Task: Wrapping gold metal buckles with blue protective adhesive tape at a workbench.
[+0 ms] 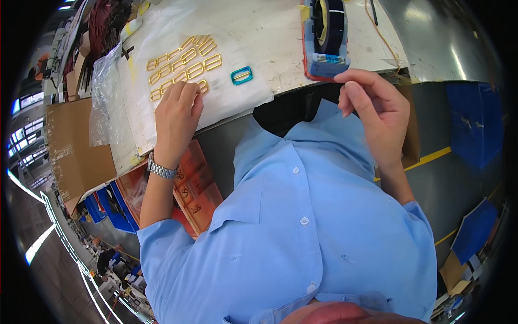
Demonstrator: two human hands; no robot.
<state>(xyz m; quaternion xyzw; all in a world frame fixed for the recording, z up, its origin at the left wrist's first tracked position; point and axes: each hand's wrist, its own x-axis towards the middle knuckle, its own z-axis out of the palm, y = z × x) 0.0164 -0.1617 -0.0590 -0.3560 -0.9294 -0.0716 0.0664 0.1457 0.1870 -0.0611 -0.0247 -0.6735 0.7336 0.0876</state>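
Several gold rectangular buckles [183, 62] lie in rows on a white sheet [248, 27] on the table. My left hand [177, 116], with a metal watch on the wrist, rests palm down on the near end of the rows. Its bent fingertips cover one or two buckles, and I cannot see whether they grip one. A single teal buckle [242, 75] lies apart to the right of the gold ones. My right hand [372, 108] is raised beside a blue tape dispenser [326, 40]. Its thumb and forefinger are pinched together near the dispenser's front, and nothing shows between them.
A clear plastic bag [105, 92] lies left of the sheet, with brown cardboard [70, 146] beyond it. Orange boxes [197, 186] and blue bins [108, 208] sit below the table edge. My light blue shirt fills the lower middle. Blue panels [475, 124] lie on the grey floor at right.
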